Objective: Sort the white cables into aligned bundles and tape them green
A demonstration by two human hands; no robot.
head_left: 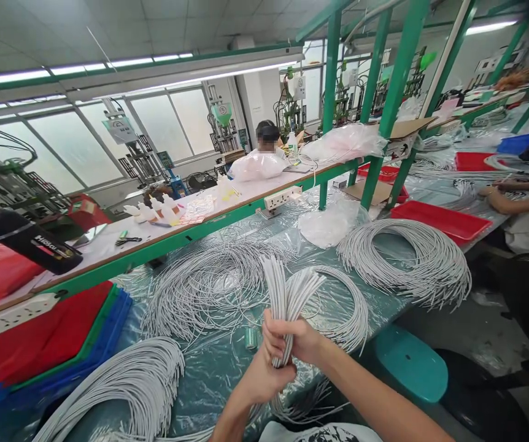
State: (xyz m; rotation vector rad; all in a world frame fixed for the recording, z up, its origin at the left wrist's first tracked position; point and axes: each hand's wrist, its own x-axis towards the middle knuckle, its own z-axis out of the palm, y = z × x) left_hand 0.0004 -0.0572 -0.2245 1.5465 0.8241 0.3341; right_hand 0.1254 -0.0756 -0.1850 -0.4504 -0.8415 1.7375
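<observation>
A thick bundle of grey cables (286,293) stands nearly upright in front of me, its cut ends fanned out at the top in two clumps. My left hand (268,368) is closed around the lower part of it. Just above, my right hand (299,336) wraps the same bundle, so the two hands touch. Below them, more cable hangs down by the table edge. Beyond the bundle lies a small coil of grey cables (359,307). A small green roll (250,338) sits on the table to the left of my hands.
Larger cable coils lie at the back (200,282), right (448,264) and front left (154,380). Stacked red, green and blue trays (119,307) stand at left. A green-edged shelf (172,236) crosses above the table. A teal stool (412,362) is at right, with a co-worker's arms (517,199) farther off.
</observation>
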